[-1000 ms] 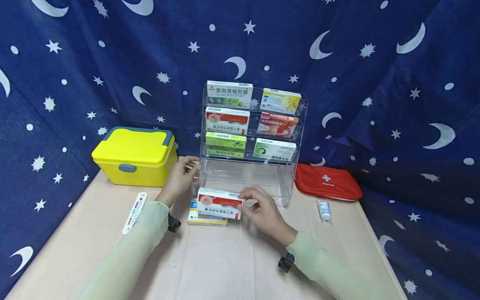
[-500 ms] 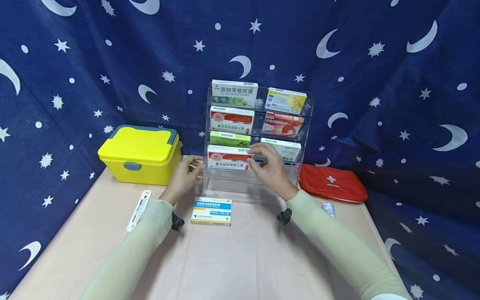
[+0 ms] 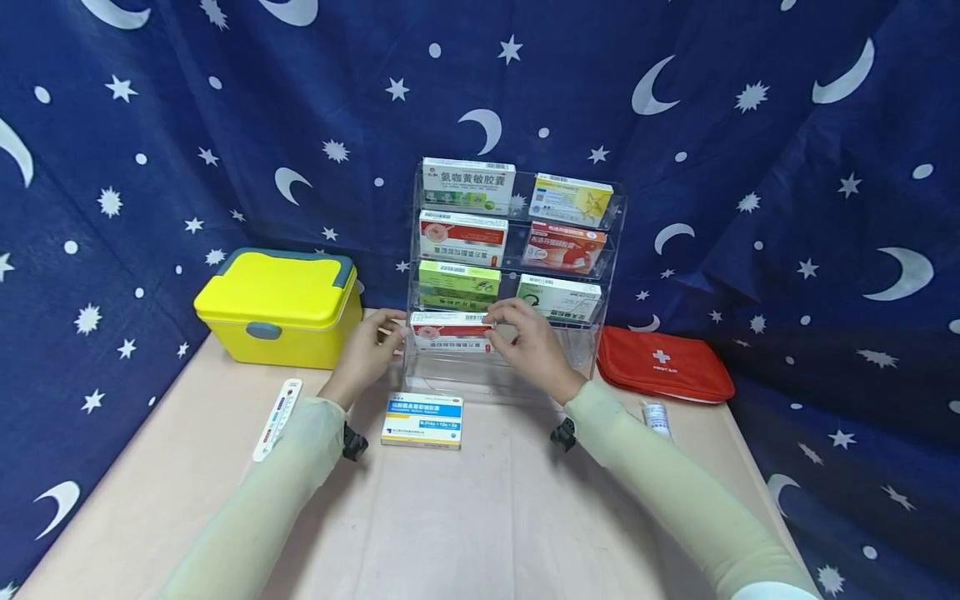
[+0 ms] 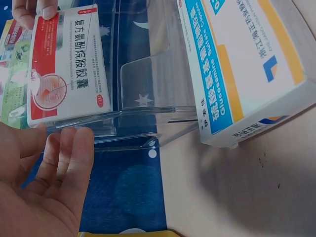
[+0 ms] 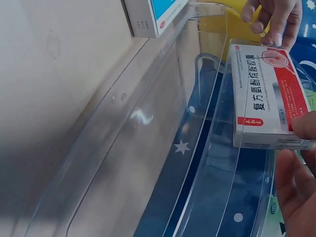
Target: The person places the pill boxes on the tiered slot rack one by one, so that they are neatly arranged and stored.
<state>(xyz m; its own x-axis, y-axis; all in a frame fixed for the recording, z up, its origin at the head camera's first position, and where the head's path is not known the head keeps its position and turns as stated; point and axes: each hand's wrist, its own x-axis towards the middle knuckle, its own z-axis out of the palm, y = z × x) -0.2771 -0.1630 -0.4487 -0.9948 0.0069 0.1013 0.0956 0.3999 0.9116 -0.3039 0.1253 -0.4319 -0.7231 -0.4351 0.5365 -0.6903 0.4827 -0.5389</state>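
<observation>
A clear tiered display rack (image 3: 517, 375) stands at the middle of the table. My right hand (image 3: 536, 350) pinches the right end of a red-and-white medicine box (image 3: 450, 335), thumb in front and fingers at its upper edge. That box stands in the left part of the bottom tier, its lower edge behind the clear front lip in the right wrist view. My left hand (image 4: 49, 173) holds the rack's left side edge between thumb and fingers. On the table before the rack lies a blue-and-white medicine box (image 3: 422, 421).
The upper tiers hold several medicine boxes, among them a green box (image 3: 459, 285) and a red box (image 3: 566, 247). A yellow case (image 3: 277, 308) and a thermometer card (image 3: 277, 421) are at left. A red first-aid pouch (image 3: 667, 367) and a wrapped bandage roll (image 3: 657, 418) are at right.
My right hand has lifted the red-and-white box off the blue-and-white box, carried it up to the rack, then lowered it into the bottom tier. My left hand stays at the rack's side.
</observation>
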